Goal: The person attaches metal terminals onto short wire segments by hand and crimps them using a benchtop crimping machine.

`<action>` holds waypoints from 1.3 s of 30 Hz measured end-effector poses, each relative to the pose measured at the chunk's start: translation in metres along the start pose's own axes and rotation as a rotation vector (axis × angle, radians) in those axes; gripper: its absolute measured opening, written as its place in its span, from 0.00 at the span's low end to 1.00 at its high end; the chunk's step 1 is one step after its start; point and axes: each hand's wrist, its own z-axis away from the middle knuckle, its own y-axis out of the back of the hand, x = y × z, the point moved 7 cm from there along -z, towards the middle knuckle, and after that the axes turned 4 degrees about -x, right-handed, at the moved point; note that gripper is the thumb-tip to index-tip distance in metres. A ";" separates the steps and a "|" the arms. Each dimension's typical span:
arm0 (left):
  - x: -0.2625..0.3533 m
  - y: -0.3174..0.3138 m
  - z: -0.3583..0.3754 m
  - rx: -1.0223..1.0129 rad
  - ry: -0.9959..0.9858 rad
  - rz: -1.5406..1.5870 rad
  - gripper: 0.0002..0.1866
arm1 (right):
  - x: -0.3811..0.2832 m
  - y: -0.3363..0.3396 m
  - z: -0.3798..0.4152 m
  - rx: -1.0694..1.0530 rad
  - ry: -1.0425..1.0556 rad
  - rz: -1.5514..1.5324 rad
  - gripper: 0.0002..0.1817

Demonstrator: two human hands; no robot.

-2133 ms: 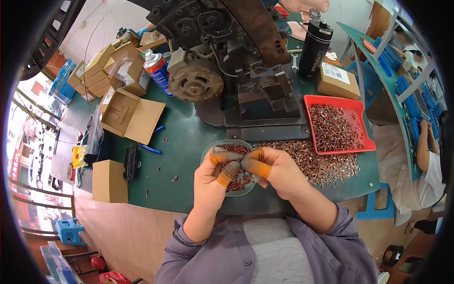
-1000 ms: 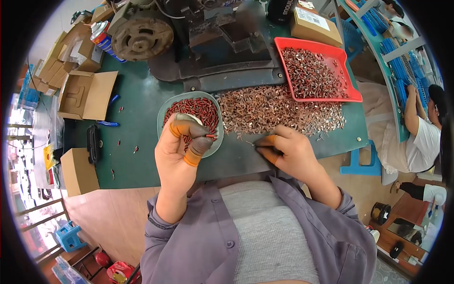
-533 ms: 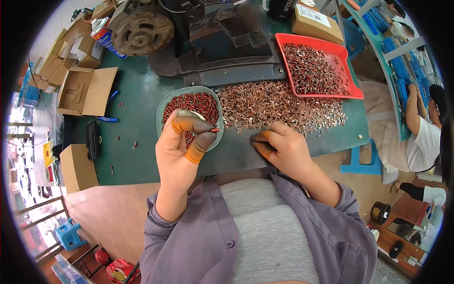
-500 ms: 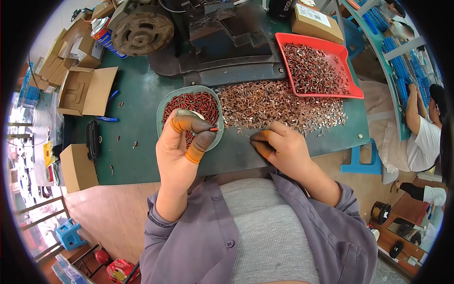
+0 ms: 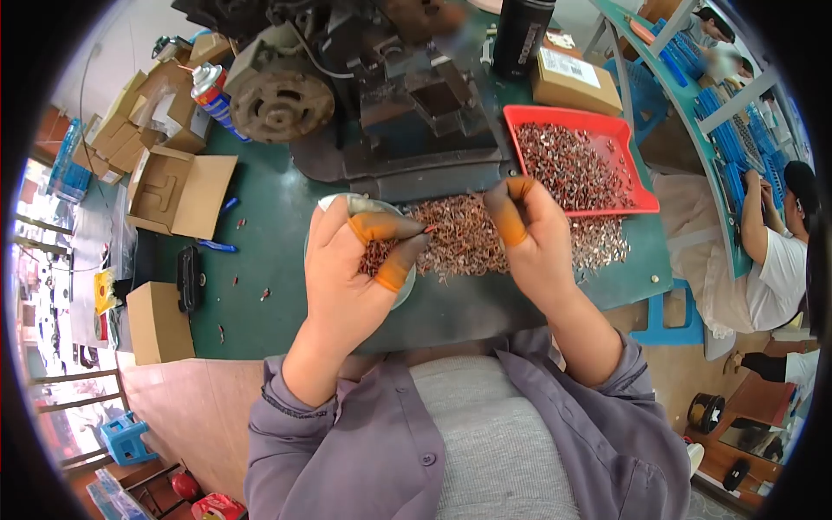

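My left hand (image 5: 342,269), with orange-and-dark finger covers on thumb and forefinger, pinches a small red part (image 5: 429,230). Beneath it, partly hidden, is a pale bowl (image 5: 405,293) of similar red parts (image 5: 374,258). My right hand (image 5: 539,238), its thumb and forefinger covered too, is closed in a pinch over the right part of a heap of small copper-coloured metal pieces (image 5: 464,244). What lies between those fingertips, if anything, is too small to make out. Behind this hand stands a red tray (image 5: 643,186) holding many small red-and-metal parts (image 5: 568,165).
A dark machine (image 5: 416,130) with a round wheel (image 5: 282,106) stands at the back. Leftward are an open cardboard box (image 5: 204,195), a spray can (image 5: 217,100) and blue-handled pliers (image 5: 217,246). A black bottle (image 5: 523,39) is behind; a co-worker (image 5: 776,251) sits right.
My right hand has risen from the table's front edge to over the metal heap. My left hand has shifted right with the red part. The view has tilted slightly upward.
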 end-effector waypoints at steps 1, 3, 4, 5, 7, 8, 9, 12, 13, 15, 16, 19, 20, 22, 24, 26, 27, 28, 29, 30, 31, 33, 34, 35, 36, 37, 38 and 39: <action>-0.002 0.000 -0.011 0.008 -0.013 -0.007 0.10 | -0.007 0.004 -0.012 0.065 0.023 0.004 0.11; 0.015 0.001 -0.032 0.121 -0.302 -0.311 0.12 | -0.016 0.002 -0.040 0.108 0.144 0.049 0.10; 0.016 -0.001 -0.041 0.157 -0.386 -0.377 0.14 | -0.020 0.002 -0.052 0.154 0.123 0.025 0.11; 0.014 -0.004 -0.051 0.164 -0.394 -0.386 0.14 | -0.023 0.002 -0.064 0.201 0.102 0.001 0.11; 0.010 -0.010 -0.065 0.240 -0.456 -0.476 0.12 | -0.028 -0.003 -0.085 0.234 0.139 -0.002 0.12; 0.003 -0.014 -0.071 0.277 -0.478 -0.518 0.14 | -0.029 -0.006 -0.093 0.269 0.180 0.031 0.12; -0.002 -0.018 -0.077 0.283 -0.484 -0.520 0.14 | -0.028 -0.007 -0.102 0.303 0.221 0.066 0.12; -0.011 -0.025 -0.088 0.369 -0.504 -0.606 0.15 | -0.031 -0.014 -0.116 0.321 0.234 0.091 0.12; -0.014 -0.027 -0.091 0.373 -0.506 -0.608 0.15 | -0.030 -0.016 -0.119 0.306 0.199 0.066 0.12; -0.021 -0.031 -0.094 0.378 -0.542 -0.631 0.16 | -0.027 -0.019 -0.123 0.303 0.184 0.076 0.11; -0.024 -0.033 -0.096 0.374 -0.546 -0.638 0.17 | -0.027 -0.020 -0.122 0.301 0.181 0.078 0.11; -0.029 -0.037 -0.099 0.352 -0.579 -0.641 0.17 | -0.027 -0.020 -0.123 0.338 0.216 0.108 0.11; -0.030 -0.037 -0.100 0.351 -0.578 -0.641 0.17 | -0.029 -0.019 -0.122 0.378 0.255 0.136 0.12; -0.032 -0.037 -0.104 0.379 -0.574 -0.678 0.17 | -0.028 -0.019 -0.123 0.361 0.231 0.130 0.12; -0.030 -0.037 -0.106 0.390 -0.587 -0.681 0.17 | -0.030 -0.018 -0.124 0.344 0.209 0.126 0.12; -0.030 -0.038 -0.106 0.398 -0.597 -0.684 0.17 | -0.028 -0.019 -0.126 0.277 0.105 0.010 0.11; -0.030 -0.039 -0.107 0.398 -0.596 -0.683 0.17 | -0.028 -0.019 -0.126 0.276 0.104 0.010 0.11; -0.030 -0.039 -0.107 0.399 -0.596 -0.681 0.17 | -0.027 -0.019 -0.126 0.274 0.109 0.028 0.11; -0.030 -0.039 -0.107 0.399 -0.595 -0.681 0.17 | -0.027 -0.019 -0.126 0.272 0.112 0.045 0.11; -0.030 -0.039 -0.107 0.397 -0.586 -0.679 0.17 | -0.028 -0.019 -0.126 0.272 0.113 0.046 0.11; -0.030 -0.039 -0.107 0.395 -0.577 -0.678 0.17 | -0.027 -0.019 -0.126 0.270 0.109 0.028 0.11; -0.029 -0.039 -0.108 0.404 -0.572 -0.679 0.18 | -0.026 -0.019 -0.127 0.266 0.103 0.010 0.11; -0.029 -0.039 -0.108 0.413 -0.569 -0.680 0.18 | -0.026 -0.019 -0.127 0.267 0.105 0.021 0.11; -0.029 -0.040 -0.108 0.412 -0.567 -0.679 0.18 | -0.026 -0.019 -0.126 0.267 0.105 0.032 0.11; -0.030 -0.040 -0.108 0.418 -0.553 -0.679 0.16 | -0.026 -0.019 -0.126 0.267 0.105 0.033 0.11; -0.031 -0.041 -0.108 0.423 -0.540 -0.679 0.15 | -0.026 -0.019 -0.126 0.261 0.088 0.014 0.11; -0.031 -0.041 -0.108 0.423 -0.539 -0.679 0.15 | -0.025 -0.019 -0.127 0.254 0.070 -0.006 0.11; -0.031 -0.042 -0.108 0.427 -0.532 -0.679 0.15 | -0.024 -0.019 -0.127 0.253 0.070 -0.006 0.11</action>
